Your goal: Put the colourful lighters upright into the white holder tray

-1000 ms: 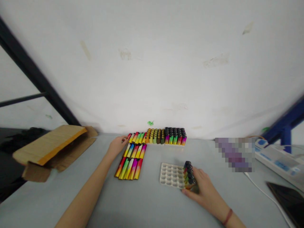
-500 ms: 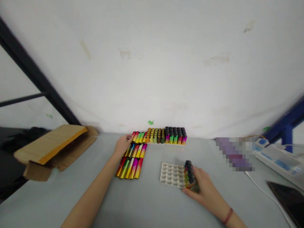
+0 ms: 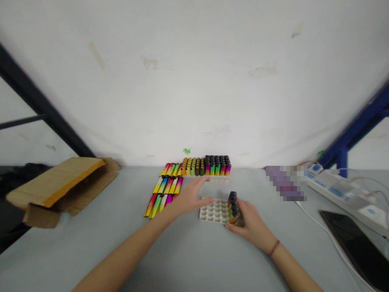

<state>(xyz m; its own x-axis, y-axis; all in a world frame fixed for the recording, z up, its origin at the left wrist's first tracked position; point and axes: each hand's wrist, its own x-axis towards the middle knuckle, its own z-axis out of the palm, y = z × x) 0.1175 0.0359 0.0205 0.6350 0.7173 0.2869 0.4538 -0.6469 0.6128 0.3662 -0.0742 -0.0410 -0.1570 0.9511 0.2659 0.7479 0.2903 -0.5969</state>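
A white tray [image 3: 212, 211] with rows of round cells lies on the grey table [image 3: 194, 259]. Along its right end stands a row of dark-capped lighters [image 3: 233, 205]. My right hand [image 3: 247, 221] is closed around that end of the tray, its fingers against the lighters. My left hand [image 3: 191, 196] hovers over the tray's left edge, fingers pointing at the wall; its underside is hidden. Left of it, colourful lighters [image 3: 165, 192] lie flat in rows. More lighters [image 3: 206, 166] stand packed by the wall.
An open cardboard box [image 3: 54, 186] lies at the left. To the right are a white power strip [image 3: 334, 188] with cables, a dark flat screen [image 3: 355, 239] and a blurred purple patch [image 3: 285, 182]. A white wall [image 3: 194, 81] closes the table's far side.
My left hand has left the flat lighters by the wall and moved right, to the tray's left edge. The right hand has stayed on the tray. The view has shifted slightly.
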